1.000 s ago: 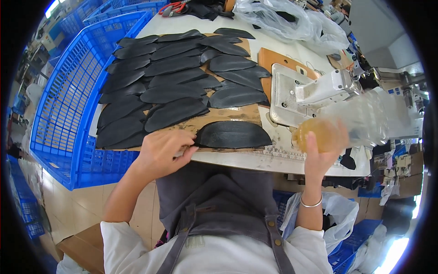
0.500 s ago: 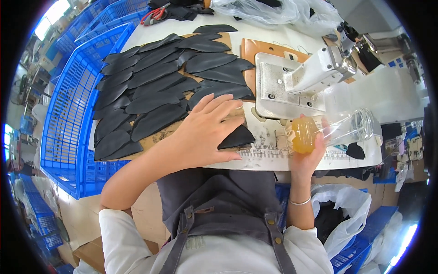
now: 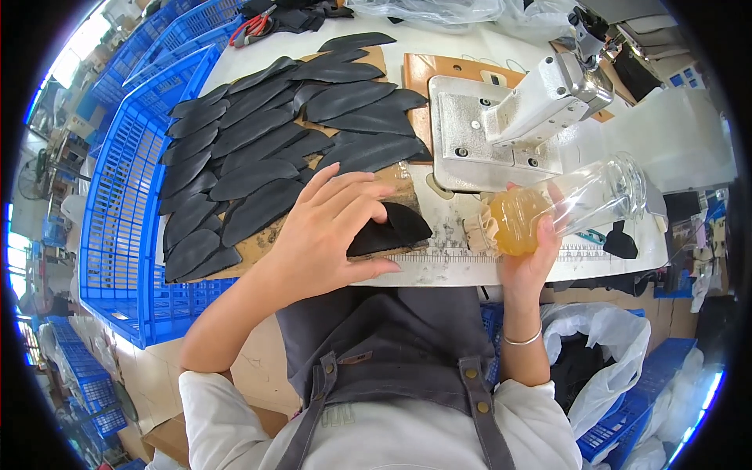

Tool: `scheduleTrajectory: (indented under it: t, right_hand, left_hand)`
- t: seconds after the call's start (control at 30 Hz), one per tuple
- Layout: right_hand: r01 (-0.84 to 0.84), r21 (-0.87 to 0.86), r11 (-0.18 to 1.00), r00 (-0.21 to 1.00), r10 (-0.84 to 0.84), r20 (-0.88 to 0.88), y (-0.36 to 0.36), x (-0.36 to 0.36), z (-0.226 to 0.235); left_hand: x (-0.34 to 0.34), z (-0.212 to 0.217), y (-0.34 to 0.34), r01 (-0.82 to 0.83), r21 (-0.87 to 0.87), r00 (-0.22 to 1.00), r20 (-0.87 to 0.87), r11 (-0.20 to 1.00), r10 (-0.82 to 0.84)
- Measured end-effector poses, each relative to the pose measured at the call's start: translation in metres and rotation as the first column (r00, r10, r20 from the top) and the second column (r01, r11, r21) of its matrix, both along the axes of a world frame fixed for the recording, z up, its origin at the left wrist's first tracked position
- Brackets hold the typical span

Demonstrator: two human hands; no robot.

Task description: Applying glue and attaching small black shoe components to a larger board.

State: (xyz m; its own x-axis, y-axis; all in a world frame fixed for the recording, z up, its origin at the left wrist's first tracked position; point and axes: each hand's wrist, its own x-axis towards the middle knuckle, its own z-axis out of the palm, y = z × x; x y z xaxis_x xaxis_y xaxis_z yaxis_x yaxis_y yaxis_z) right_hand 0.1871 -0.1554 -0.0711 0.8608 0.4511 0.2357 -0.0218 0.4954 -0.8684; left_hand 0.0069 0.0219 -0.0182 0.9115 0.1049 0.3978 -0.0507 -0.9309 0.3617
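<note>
Left hand [image 3: 325, 231] lies flat, fingers spread, pressing a black curved leather piece [image 3: 392, 229] against the worktable's front edge [image 3: 439, 270]. Right hand [image 3: 529, 251] grips a clear plastic bottle [image 3: 568, 205] tilted on its side, amber liquid pooled at the end nearest the palm. Beyond the left hand, many similar black pieces [image 3: 274, 133] lie overlapped in rows on a brown board; the sewing machine [image 3: 517, 117] stands behind the bottle. A blue crate [image 3: 117, 196] flanks the table on the left. Judged from this layout, one piece is separated for handling and the rows remain untouched. The palm hides most of the pressed piece; the bottle's mouth is hard to make out.
</note>
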Motion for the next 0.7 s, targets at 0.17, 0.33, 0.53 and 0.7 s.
scheduleTrajectory:
  t: [0.17, 0.33, 0.53, 0.7]
  right_hand:
    - [-0.002, -0.007, 1.000, 1.000, 0.002, 0.007, 0.003, -0.002, 0.003]
    - [0.010, -0.002, 1.000, 1.000, -0.010, -0.003, 0.002, -0.002, 0.001]
    - [0.004, 0.004, 1.000, 1.000, -0.004, 0.002, 0.002, -0.002, 0.002]
    - [-0.013, 0.016, 1.000, 1.000, 0.013, -0.011, 0.000, 0.000, 0.002]
  left_hand:
    - [0.013, -0.003, -0.008, -0.018, 0.009, 1.000, -0.007, 1.000, 0.018]
    - [0.028, -0.005, -0.017, 0.025, 0.009, 0.999, -0.028, 1.000, -0.025]
    - [0.028, -0.002, -0.013, 0.057, -0.103, 0.996, -0.069, 0.993, -0.064]
    - [0.028, 0.003, -0.008, 0.090, -0.128, 0.991, -0.085, 0.988, -0.102]
